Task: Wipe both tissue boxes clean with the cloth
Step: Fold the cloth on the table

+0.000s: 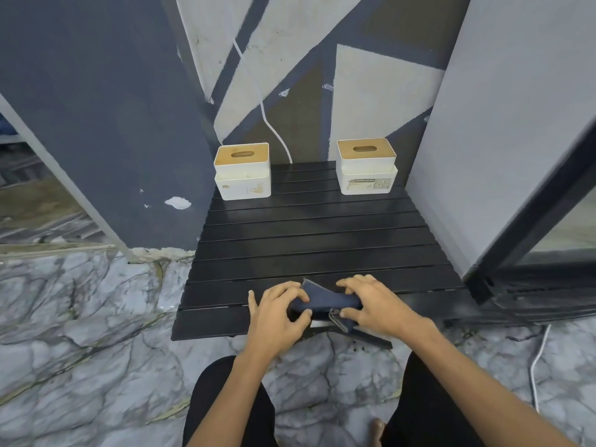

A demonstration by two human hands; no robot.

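While both hands work at the near edge: the two boxes stand well apart at the far end.
Left box: white plastic tissue box with a wooden slotted lid [242, 171], far left corner of the table; front sticker too worn to read.
Left hand: left hand [278, 312], fingers curled, gripping the left end of the folded dark blue cloth [325, 303].
Right hand: right hand [375, 303], fingers pinching the cloth's right end.
Right box: matching white tissue box with a wooden lid [366, 166], far right; label reads "TISSUE HOLDER".
Surface: black slatted low table [316, 240].
Room: grey marble-patterned floor [80, 317]; grey, white and brown painted wall [322, 75]; white cable [258, 91] hanging down it.
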